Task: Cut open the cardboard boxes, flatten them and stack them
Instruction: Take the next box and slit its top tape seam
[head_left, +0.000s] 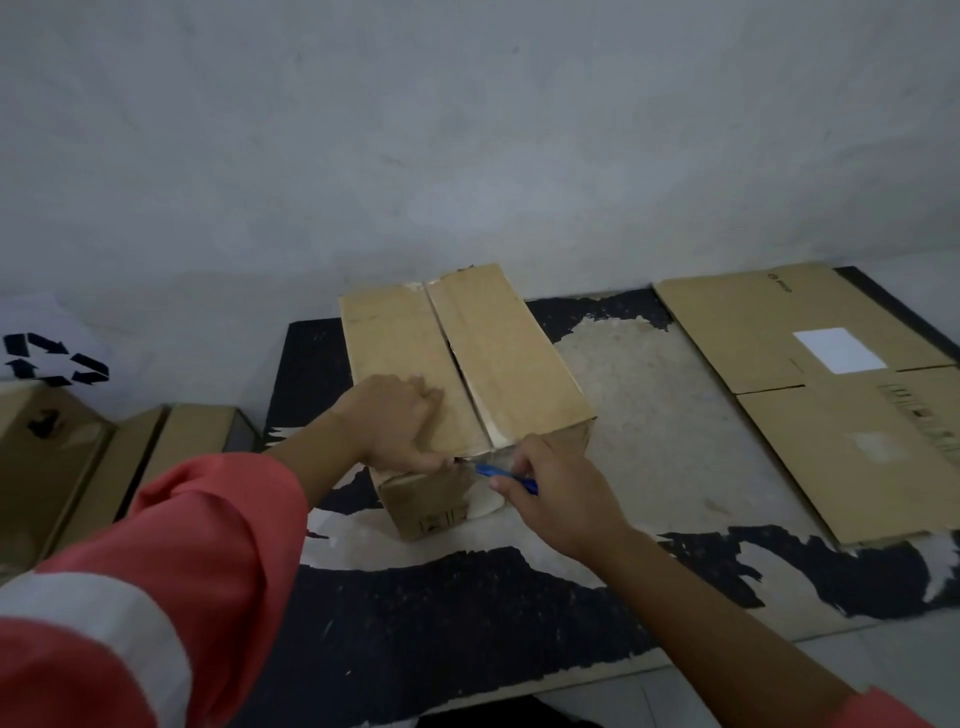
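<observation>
On the worn black table (467, 613), one flattened box (810, 415) lies at your right, so stacking has barely begun. The upright box (498, 353) stands mid-table, and you are on the cutting step. Your left hand (395, 421) presses flat on its top flap. Your right hand (556, 493) grips the blue cutter (498, 473), tip at the seam's near end. Next, draw the blade along the seam, clear of your left thumb.
</observation>
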